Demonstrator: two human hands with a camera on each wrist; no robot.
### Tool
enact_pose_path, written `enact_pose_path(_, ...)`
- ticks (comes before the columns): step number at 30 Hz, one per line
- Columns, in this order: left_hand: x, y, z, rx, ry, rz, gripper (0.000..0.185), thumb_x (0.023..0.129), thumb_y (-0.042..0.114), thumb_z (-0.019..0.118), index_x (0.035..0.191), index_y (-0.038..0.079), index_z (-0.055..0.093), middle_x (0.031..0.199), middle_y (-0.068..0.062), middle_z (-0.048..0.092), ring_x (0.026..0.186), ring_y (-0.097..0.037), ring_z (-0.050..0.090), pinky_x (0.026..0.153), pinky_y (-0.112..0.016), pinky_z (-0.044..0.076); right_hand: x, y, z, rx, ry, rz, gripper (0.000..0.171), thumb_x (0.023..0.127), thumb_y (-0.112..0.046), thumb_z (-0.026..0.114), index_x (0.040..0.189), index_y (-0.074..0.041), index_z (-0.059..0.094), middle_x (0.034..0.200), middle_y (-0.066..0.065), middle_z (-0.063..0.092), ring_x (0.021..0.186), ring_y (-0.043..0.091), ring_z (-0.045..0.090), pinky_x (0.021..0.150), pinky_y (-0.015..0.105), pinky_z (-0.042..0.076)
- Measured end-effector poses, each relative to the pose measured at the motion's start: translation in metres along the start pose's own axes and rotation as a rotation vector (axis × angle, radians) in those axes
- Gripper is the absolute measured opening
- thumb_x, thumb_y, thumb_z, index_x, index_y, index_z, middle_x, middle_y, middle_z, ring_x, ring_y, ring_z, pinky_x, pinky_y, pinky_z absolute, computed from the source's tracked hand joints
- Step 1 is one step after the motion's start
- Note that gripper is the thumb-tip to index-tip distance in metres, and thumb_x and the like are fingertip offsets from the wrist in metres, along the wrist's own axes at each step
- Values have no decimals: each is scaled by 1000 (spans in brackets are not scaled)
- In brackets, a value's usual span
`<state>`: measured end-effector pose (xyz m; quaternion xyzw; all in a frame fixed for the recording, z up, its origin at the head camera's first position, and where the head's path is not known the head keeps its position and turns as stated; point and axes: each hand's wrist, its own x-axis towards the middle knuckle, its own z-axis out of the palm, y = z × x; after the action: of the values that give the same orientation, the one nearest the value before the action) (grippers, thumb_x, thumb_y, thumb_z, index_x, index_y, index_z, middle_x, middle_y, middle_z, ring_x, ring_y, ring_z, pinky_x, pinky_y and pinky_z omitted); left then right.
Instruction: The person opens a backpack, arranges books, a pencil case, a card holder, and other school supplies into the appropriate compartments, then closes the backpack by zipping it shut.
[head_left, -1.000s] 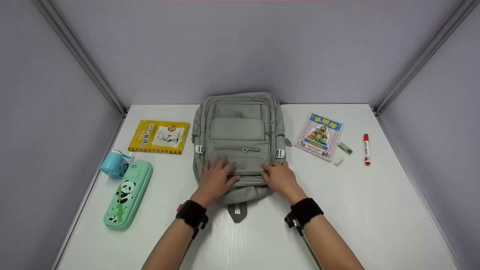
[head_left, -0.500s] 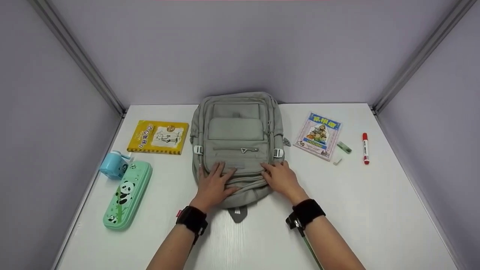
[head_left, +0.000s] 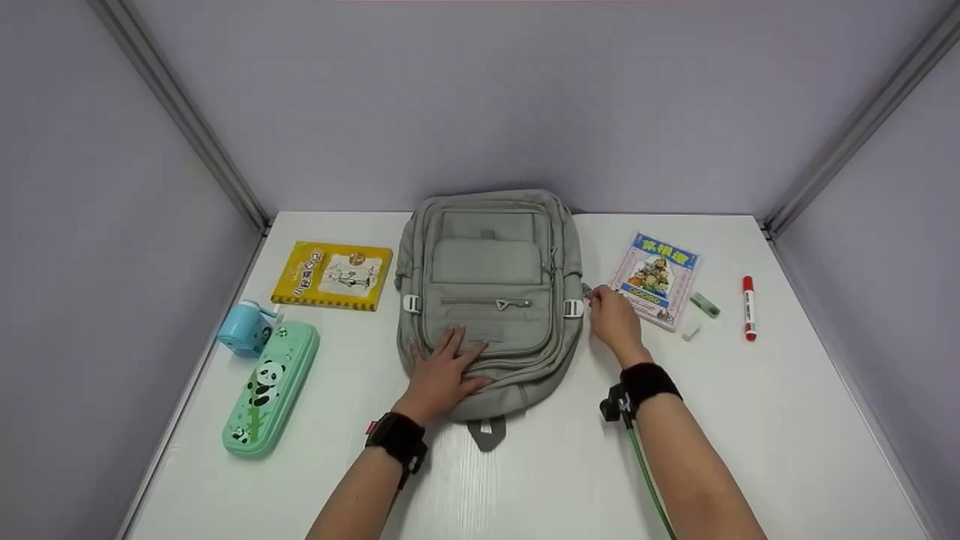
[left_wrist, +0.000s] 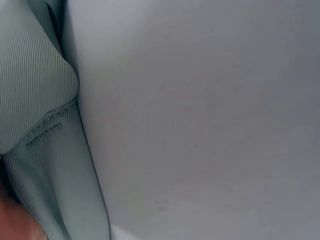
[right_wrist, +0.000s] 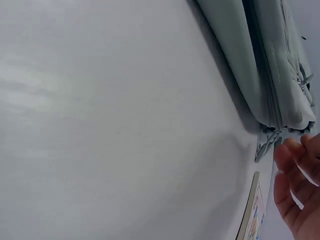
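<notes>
Blue crank device (head_left: 246,328): near the left edge of the white surface (head_left: 540,480), at 9 o'clock from the middle of the grey backpack (head_left: 487,262) as the head view shows it.
Mint panda case (head_left: 271,390): just beside the device, between 8 and 9 o'clock, lying aslant.
Yellow book (head_left: 334,275): flat, between 9 and 10 o'clock, close to the backpack.
Left hand (head_left: 440,382): on the backpack's front at 7 o'clock, fingers spread and nearly straight, resting on the cloth with nothing in their grasp; a black wristband (head_left: 397,439) sits behind it.
Grey backpack: flat in the middle of the surface, zipped pocket upward, a white buckle at each side, a dark loop (head_left: 487,435) jutting out at 6 o'clock.
Right hand (head_left: 615,324): beside the backpack at 3 o'clock, fingers bent at a small grey tab (head_left: 587,288); whether they pinch it I cannot tell.
Pink-bordered book (head_left: 656,279): between 2 and 3 o'clock, just past that hand.
Small green item (head_left: 705,304), white piece (head_left: 691,331): both around 3 o'clock, close to the book.
Red-capped marker (head_left: 750,308): farthest out at 3 o'clock.
</notes>
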<state>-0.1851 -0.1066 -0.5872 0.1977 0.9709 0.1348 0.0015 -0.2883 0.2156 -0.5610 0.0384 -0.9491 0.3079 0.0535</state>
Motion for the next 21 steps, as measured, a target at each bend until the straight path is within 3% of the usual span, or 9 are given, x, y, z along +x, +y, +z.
enact_pose_path(5, -1, 3, 4, -9, -12, 11, 67, 93, 65, 46, 150, 31, 42, 160, -13, 21, 147, -33, 15, 100, -79, 8, 11, 13, 5, 11, -96, 70, 27, 99, -3, 46, 119, 3, 64, 118, 23, 63, 109, 41, 59, 89, 52, 46)
enact_pose_path(11, 1, 4, 5, -14, 10, 18, 67, 93, 67, 44, 150, 32, 42, 160, -12, 22, 147, -33, 15, 99, -80, 8, 14, 16, 11, 38, -139, 99, 38, 98, -2, 46, 135, 1, 54, 134, 21, 53, 125, 39, 48, 102, 52, 38)
enact_pose_path(21, 2, -2, 3, -7, -13, 8, 67, 94, 67, 41, 151, 32, 40, 161, -12, 19, 147, -33, 13, 98, -80, 8, 23, 16, 21, 100, -145, 31, 32, 96, 4, 47, 126, 7, 58, 127, 24, 55, 122, 40, 49, 104, 50, 36)
